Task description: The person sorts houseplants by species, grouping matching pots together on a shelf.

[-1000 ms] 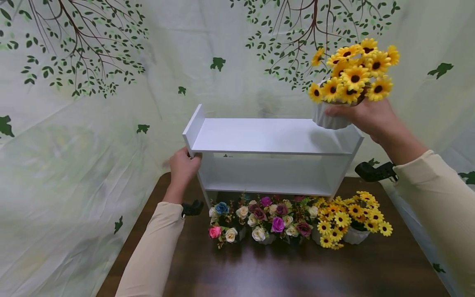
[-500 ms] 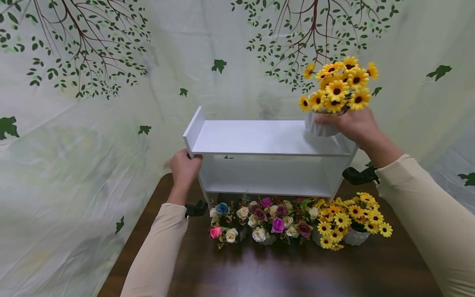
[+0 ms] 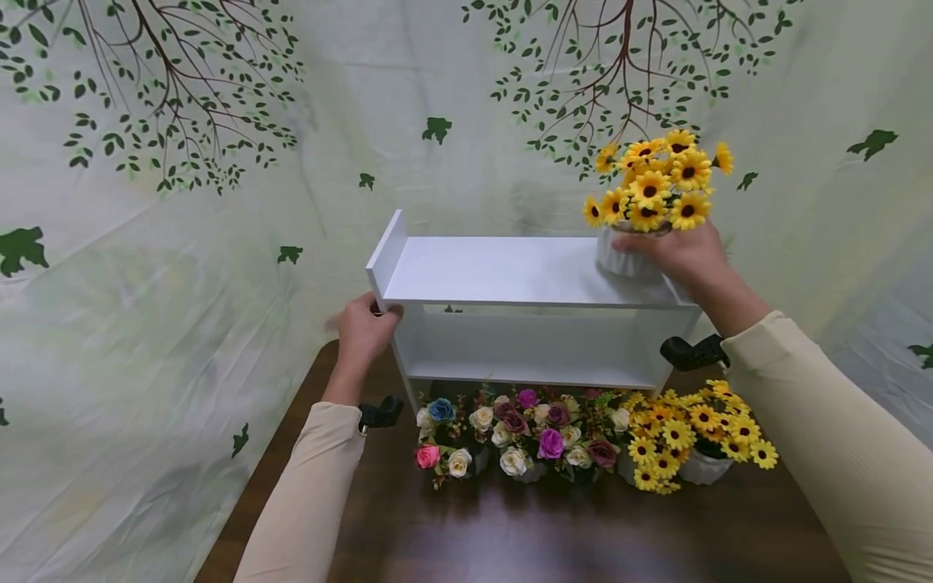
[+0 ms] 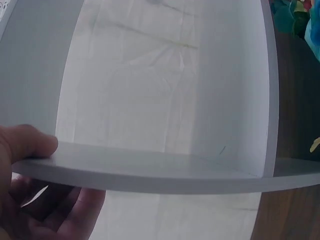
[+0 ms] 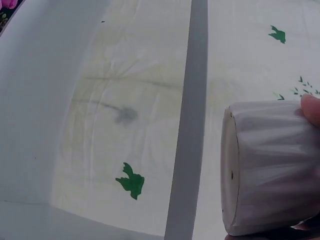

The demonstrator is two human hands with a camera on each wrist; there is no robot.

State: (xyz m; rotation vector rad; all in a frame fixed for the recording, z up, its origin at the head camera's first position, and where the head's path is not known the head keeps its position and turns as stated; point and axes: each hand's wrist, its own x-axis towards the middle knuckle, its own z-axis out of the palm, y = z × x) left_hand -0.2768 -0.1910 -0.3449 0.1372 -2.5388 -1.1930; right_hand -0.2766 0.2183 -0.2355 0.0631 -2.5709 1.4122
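Note:
A white ridged flowerpot [image 3: 618, 254] with yellow sunflower-like blooms [image 3: 650, 191] is held upright by my right hand [image 3: 688, 255], over the right end of the white shelf unit's top board [image 3: 496, 271]. From the right wrist camera, the underside of this pot [image 5: 272, 167] shows, with a gap between it and the board's edge [image 5: 189, 120]. My left hand [image 3: 362, 328] grips the unit's left side panel [image 3: 386, 253]. In the left wrist view the thumb [image 4: 32, 142] lies on one face of that panel, with the fingers curled beneath.
In front of the unit, several potted flowers line the dark wooden table [image 3: 496, 542]: mixed roses [image 3: 550, 444] at left and middle, yellow daisies [image 3: 678, 436] at right. A lower shelf [image 3: 525, 348] sits under the top board. A leaf-printed cloth [image 3: 219, 267] hangs behind.
My right hand has carried the potted yellow flowers down and left, closer to the top board. The left hand keeps its grip on the side panel.

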